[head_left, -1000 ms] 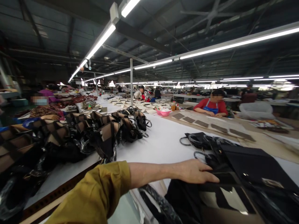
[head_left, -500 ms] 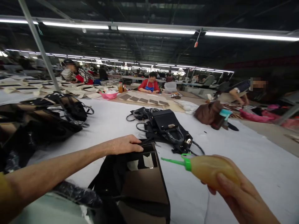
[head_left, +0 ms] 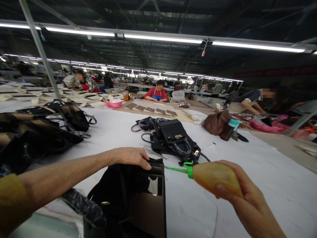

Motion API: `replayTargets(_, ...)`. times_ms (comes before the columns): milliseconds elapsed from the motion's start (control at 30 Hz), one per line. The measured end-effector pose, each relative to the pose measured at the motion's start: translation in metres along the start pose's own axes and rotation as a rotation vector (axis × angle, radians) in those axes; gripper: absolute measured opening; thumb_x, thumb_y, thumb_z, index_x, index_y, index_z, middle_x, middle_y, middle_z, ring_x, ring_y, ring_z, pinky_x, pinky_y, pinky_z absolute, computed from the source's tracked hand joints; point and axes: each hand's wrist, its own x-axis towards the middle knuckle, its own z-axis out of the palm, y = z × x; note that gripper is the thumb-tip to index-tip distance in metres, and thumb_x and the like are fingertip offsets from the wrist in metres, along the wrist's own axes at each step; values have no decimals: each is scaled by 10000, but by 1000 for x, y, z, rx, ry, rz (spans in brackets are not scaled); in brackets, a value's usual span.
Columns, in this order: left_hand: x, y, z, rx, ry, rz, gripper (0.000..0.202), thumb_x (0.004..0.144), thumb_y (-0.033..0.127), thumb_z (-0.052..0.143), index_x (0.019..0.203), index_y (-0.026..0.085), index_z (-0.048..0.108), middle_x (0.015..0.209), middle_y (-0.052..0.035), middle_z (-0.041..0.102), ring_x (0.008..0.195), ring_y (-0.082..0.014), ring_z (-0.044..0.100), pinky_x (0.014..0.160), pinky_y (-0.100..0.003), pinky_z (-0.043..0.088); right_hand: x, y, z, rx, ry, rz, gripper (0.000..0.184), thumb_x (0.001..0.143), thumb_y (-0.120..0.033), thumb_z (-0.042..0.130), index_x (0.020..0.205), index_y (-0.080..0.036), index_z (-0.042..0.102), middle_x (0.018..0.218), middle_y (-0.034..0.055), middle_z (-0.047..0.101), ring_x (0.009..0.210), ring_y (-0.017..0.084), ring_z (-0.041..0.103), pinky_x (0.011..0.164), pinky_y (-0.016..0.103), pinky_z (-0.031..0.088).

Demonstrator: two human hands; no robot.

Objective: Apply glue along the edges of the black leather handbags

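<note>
Amber plastic squeeze bottle closes in on black-and-brown bag, near centre.
Right hand grasps it, green nozzle now in working reach beside the far-right corner; left hand grips the bag's far edge.

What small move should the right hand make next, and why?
Probably ease the green nozzle onto the edge of the black bag: the tip already points there, though contact is unclear. The right hand grips the amber bottle, and the left hand rests on the bag's far end.
</note>
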Motion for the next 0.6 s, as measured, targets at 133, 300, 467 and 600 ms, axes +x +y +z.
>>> replayTargets(133, 4, 3, -1, -2, -47, 8, 261, 703, 396, 595, 718, 153, 687, 578, 28, 543, 518, -110, 446, 509, -222, 319, -4, -9, 6, -76, 4, -4, 442, 750, -492, 694, 1105, -269, 552, 951, -23, 638, 820, 210, 576, 642, 200, 495)
replayTargets(300, 8, 1, -1, 3, -51, -11, 274, 684, 415, 603, 709, 153, 678, 571, 25, 539, 517, -116, 441, 509, -229, 309, -3, -10, 8, -118, 2, -21, 462, 764, -527, 674, 1113, -253, 544, 973, -14, 635, 827, 210, 569, 658, 207, 484)
replayTargets(467, 8, 0, -1, 2, -57, -4, 266, 682, 413, 607, 711, 160, 684, 570, 27, 548, 528, -122, 444, 528, -235, 323, 1, -7, 10, -132, 2, -20, 485, 751, -548, 688, 1103, -243, 555, 954, 3, 631, 800, 230, 566, 639, 247, 472)
replayTargets(600, 7, -1, -1, -13, -60, -18, 253, 686, 406, 595, 688, 163, 667, 542, 31, 521, 503, -117, 419, 509, -239, 304, 0, -4, 12, -112, -8, -13, 486, 754, -541, 694, 1114, -251, 544, 972, -4, 627, 841, 232, 562, 663, 246, 473)
